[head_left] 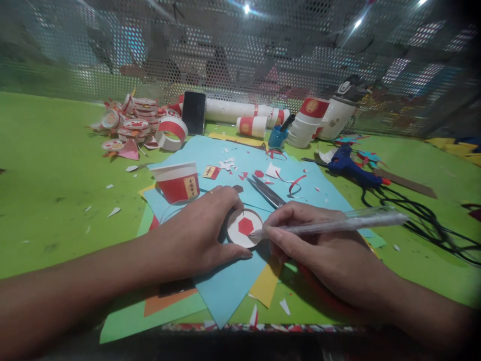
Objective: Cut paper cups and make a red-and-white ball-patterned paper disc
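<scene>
A white paper disc with a raised rim (pixel 233 234) lies on the blue paper (pixel 221 300). At its middle sits a red hexagon (pixel 245 226). My left hand (pixel 203 225) curls around the disc's left side, thumb below and fingers above, gripping its edge. My right hand (pixel 311 235) is closed on a pen with a clear barrel (pixel 338 223). The pen's tip rests at the lower right edge of the hexagon. Beyond my right hand lie scissors (pixel 265 191), their handles hidden by it. A cut red and white paper cup (pixel 176 181) stands past my left hand.
Several round paper pieces (pixel 135 125) are piled at the back left beside a phone (pixel 194 113). Farther right are a blue ink bottle (pixel 278 137), stacked cups (pixel 310 120) and a white flask (pixel 338 113). A blue glue gun (pixel 349 165) and black cord (pixel 424 220) lie right. Paper scraps litter the table.
</scene>
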Tool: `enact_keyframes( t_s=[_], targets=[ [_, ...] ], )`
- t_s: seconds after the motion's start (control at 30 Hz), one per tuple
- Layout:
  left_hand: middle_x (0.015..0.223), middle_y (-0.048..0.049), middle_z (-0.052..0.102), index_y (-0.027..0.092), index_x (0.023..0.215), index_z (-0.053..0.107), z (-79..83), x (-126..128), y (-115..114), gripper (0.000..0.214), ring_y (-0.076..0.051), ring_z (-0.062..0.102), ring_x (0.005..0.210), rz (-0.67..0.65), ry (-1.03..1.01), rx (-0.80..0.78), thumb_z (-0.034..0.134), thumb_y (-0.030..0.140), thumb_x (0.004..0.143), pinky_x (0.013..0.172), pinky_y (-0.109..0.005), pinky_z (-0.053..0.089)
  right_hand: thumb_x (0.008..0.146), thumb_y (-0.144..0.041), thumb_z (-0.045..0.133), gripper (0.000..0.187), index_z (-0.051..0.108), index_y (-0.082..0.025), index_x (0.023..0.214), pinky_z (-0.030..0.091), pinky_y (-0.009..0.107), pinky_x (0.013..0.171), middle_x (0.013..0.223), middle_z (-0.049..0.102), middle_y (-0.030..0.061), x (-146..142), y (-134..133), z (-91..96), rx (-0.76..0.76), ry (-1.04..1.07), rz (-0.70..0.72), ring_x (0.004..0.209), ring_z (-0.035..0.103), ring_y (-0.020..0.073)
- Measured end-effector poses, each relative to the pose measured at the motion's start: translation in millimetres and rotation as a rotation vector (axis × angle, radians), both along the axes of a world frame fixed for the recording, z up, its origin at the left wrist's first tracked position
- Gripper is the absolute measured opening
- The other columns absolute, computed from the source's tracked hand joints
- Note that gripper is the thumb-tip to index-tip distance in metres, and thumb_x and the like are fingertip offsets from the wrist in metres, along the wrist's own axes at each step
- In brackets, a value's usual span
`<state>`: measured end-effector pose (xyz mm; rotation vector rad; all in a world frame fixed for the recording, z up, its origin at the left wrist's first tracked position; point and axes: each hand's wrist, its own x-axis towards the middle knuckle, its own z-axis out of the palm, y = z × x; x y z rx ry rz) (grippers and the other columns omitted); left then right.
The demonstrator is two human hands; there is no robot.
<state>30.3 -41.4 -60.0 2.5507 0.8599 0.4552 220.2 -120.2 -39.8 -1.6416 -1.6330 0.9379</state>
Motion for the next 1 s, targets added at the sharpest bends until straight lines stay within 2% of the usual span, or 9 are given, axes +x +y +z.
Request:
enact_keyframes(
  t_s=[0.6,0.87,1.0],
  targets=[
    [0.089,-0.0032,0.053,0.019,0.094,0.049,1.3,1.3,0.6,0.038,-0.018,0.048,0.075,0.001,0.008,0.009,0.063,0.047,0.073,0.059,-0.03,0.038,0.083,-0.032,0.057,0.014,0.062,-0.021,0.076,0.042,0.021,0.05,0.063,0.063,-0.0028,1.0,-0.6,-0.2,0.002,0.013,0.007,0.056,0.055,0.0104],
    [0.096,-0.0047,0.054,0.019,0.094,0.048,3.1,1.3,-0.4,0.037,-0.019,0.05,0.081,-0.011,-0.001,0.01,0.064,0.045,0.073,0.063,-0.031,0.039,0.083,-0.032,0.057,0.013,0.063,-0.023,0.074,0.042,0.022,0.05,0.062,0.063,-0.0028,1.2,-1.5,0.8,-0.03,-0.035,-0.002,0.056,0.056,0.0116],
    [0.092,-0.0038,0.054,0.019,0.094,0.049,2.9,1.5,-0.4,0.037,-0.019,0.05,0.079,-0.006,0.005,0.008,0.063,0.046,0.073,0.062,-0.03,0.039,0.082,-0.029,0.058,0.012,0.062,-0.022,0.072,0.042,0.022,0.049,0.058,0.061,-0.0034,0.2,0.1,2.3,-0.001,-0.021,-0.015,0.053,0.054,0.0108]
  ],
)
